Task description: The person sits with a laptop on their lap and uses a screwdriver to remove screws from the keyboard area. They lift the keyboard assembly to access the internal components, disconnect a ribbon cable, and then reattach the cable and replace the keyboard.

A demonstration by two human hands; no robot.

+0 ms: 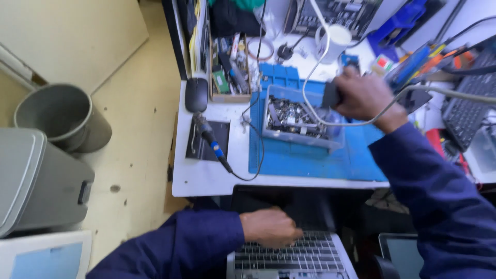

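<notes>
Right hand [364,95]: your fingers are clenched around a small dark block-shaped device [330,94], held above the worktop; only the left end of the device shows past your knuckles.
Dark device: it sits just over the right end of the clear parts tray [289,93], apart from the tray's contents.
White cable [310,72]: it loops from the upper part of the scene down across the tray and passes under your right hand (whether it joins the device cannot be told).
Left hand [269,227]: your palm faces down, fingers loosely curled, resting on the top rows of the laptop keyboard [292,256]; it grasps nothing.
Laptop: it lies below the front edge of the worktop, well apart from the tray.
Parts tray: it stands on the blue mat [310,160] and holds a heap of small metal and circuit parts.
Soldering iron [213,144]: it lies on a dark pad left of the mat, its blue-banded handle untouched.
Computer mouse [196,94]: it rests near the worktop's left edge.
Grey bin [59,116]: it stands on the floor, left of the worktop.
</notes>
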